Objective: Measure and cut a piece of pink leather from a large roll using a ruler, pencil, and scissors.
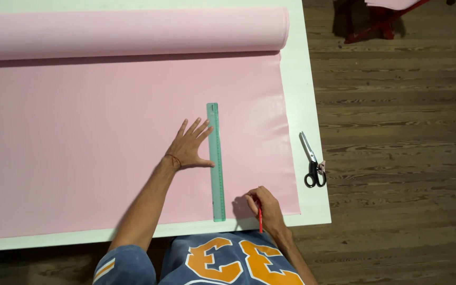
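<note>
The left hand (188,146) lies flat and spread wide on the pink sheet (80,142), palm down, fingers fanned toward the far right. Its fingertips and thumb press against the left edge of a translucent green ruler (216,161). A thin red cord circles the wrist, and the bare forearm runs back toward the near edge, ending in a blue sleeve with orange and white stripes.

The ruler lies lengthwise, near to far, its near end just short of the sheet's near edge. To its right, near the sheet's near right corner, the right hand (264,207) is curled closed around a red pencil (260,217). The pencil's free end points back toward the person, past the counter's near edge; its tip is hidden under the fingers, just right of the ruler's near end.

The sheet covers most of the white counter (306,105), and its far part is wound into a thick pink roll (133,31) lying left to right. On the bare white strip along the right side rest black-handled scissors (311,161), blades closed and pointing far, well apart from both hands.

Beyond the counter's right edge is a dark wooden plank floor (397,132). In the far right corner stands a red frame (381,21), partly cut off.
</note>
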